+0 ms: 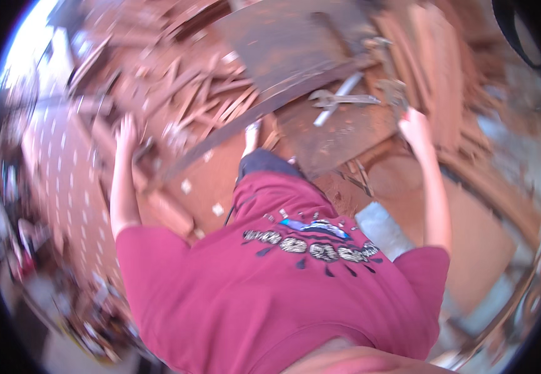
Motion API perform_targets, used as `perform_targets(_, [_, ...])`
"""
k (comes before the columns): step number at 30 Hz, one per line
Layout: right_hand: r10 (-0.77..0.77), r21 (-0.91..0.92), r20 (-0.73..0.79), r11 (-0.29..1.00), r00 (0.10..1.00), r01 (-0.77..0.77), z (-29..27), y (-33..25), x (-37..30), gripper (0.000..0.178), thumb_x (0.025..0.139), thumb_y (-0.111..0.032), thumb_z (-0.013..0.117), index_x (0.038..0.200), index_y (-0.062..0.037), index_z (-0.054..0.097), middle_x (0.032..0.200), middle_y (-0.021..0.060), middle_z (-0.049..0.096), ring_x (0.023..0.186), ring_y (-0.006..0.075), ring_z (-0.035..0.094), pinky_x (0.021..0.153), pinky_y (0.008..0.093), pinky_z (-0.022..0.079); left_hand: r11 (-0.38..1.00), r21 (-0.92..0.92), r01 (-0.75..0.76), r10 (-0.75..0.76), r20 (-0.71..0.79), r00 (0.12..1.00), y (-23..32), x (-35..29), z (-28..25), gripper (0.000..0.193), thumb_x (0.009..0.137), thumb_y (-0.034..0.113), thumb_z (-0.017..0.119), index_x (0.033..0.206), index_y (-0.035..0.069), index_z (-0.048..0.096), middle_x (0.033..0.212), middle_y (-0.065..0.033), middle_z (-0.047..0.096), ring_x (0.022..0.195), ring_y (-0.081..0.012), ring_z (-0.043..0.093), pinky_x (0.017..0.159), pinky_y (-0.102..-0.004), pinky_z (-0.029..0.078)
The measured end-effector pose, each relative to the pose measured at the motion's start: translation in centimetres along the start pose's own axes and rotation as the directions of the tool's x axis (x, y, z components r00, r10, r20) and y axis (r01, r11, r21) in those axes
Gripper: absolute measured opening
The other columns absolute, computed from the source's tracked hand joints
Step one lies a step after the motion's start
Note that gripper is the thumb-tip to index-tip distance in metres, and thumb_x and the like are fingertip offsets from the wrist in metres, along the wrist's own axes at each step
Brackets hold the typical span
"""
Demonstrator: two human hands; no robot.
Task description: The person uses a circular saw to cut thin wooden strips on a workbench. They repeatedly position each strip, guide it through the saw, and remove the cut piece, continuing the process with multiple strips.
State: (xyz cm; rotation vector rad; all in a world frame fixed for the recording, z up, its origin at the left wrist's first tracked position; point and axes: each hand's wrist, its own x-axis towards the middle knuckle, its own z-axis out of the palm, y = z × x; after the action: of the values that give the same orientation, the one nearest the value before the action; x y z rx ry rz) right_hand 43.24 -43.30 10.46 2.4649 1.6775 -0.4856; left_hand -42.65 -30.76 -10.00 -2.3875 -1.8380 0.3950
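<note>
wrench (362, 99): lying on a dark sheet (339, 138), crossing a pale strip (324, 116) | right hand (415, 128): hovering just right of the wrench, fingers curling, blurring; cannot tell whether clamped on anything | left hand (128, 131): hanging well left of the wrench; grip blurring, cannot tell | sticks (238, 103): lying left of the wrench

- T-shirt (245, 293): maroon-pink; chest print in black, white, blue and violet.
- Shorts (264, 163): dark blue-grey.
- Wrench (348, 99): silver-grey.
- Flat strip (352, 83): white.
- Board (339, 137): dark brown, reddish patches.
- Wood strips (220, 107): reddish-brown, some paler.
- Marked surface (64, 187): terracotta, rows of short white marks.
- Block (386, 230): pale grey-blue.
- Small scraps (186, 186): off-white.
</note>
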Motion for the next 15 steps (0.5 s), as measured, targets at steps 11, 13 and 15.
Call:
perform_targets(11, [-0.133, 0.205, -0.118, 0.966, 0.984, 0.156, -2.9, 8.7, 7.1, 0.041, 0.095, -0.028, 0.066, 0.125, -0.0007, 0.062, 0.118, 0.0198, 0.069, 0.111, 0.0322, 0.067, 0.092, 0.0456, 0.056, 0.417, -0.897, 0.148, 0.205, 0.251, 0.946, 16.1, 7.1, -7.7, 0.048, 0.112, 0.036, 0.045, 0.141, 0.0, 0.058, 0.129, -0.019, 0.069, 0.125, -0.032, 0.064, 0.109, -0.0397, 0.046])
perform_targets(13, [-0.118, -0.072, -0.211, 0.992, 0.97, 0.105, -0.7, 11.8, 10.3, 0.045, 0.096, -0.035, 0.066, 0.126, -0.0016, 0.062, 0.121, 0.0194, 0.068, 0.114, 0.0342, 0.067, 0.092, 0.0474, 0.057, 0.347, -0.93, 0.124, 0.083, 0.162, 0.983, 18.6, 4.5, -13.1, 0.042, 0.114, 0.03, 0.041, 0.134, -0.001, 0.062, 0.122, -0.0173, 0.072, 0.118, -0.0279, 0.067, 0.105, -0.0386, 0.049])
perform_targets(15, [-0.1, -0.186, -0.219, 0.981, 0.971, 0.059, 2.2, 11.6, 12.3, 0.048, 0.096, -0.042, 0.068, 0.123, -0.0023, 0.064, 0.122, 0.0196, 0.067, 0.11, 0.0386, 0.069, 0.09, 0.05, 0.058, 0.376, -0.922, 0.097, -0.009, 0.101, 0.995, 20.7, 0.3, -15.8, 0.042, 0.114, 0.03, 0.042, 0.134, -0.001, 0.062, 0.122, -0.017, 0.072, 0.118, -0.0283, 0.067, 0.105, -0.0388, 0.048])
